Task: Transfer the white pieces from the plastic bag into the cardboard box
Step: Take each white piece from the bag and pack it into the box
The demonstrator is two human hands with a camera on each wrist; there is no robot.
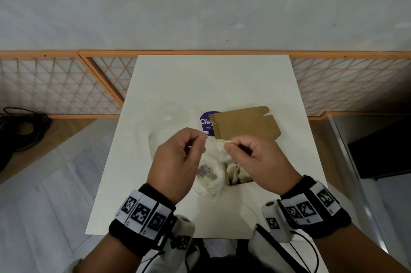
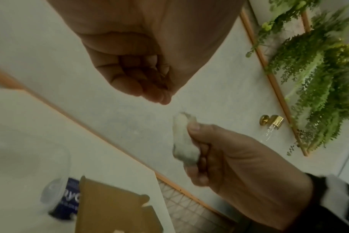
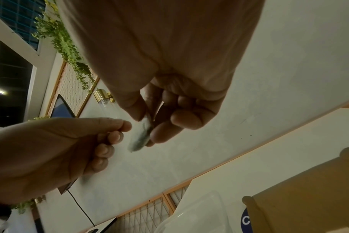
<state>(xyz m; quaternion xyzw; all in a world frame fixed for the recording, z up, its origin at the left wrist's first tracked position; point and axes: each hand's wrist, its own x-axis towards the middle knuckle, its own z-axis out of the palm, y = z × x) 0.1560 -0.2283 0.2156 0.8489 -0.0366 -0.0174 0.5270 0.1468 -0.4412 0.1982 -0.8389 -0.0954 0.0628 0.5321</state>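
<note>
White piece [image 2: 184, 140] sits pinched between thumb and curled fingers of our right hand [image 1: 258, 157], raised off the table [image 1: 178, 86]. Our left hand [image 1: 178, 159] is level with it, just beside it, fingers curled and thumb pressed to the forefinger; we appear to pinch thin clear film there, but we cannot tell for certain. Below and between both grips lies the plastic bag [image 1: 209, 175], crumpled on the table. Directly beneath the right grip we see the cardboard box [image 1: 233, 175], open, with white pieces inside. Its lid [image 1: 244, 123] stands up beyond the hands, in front of a purple label [image 1: 205, 121].
</note>
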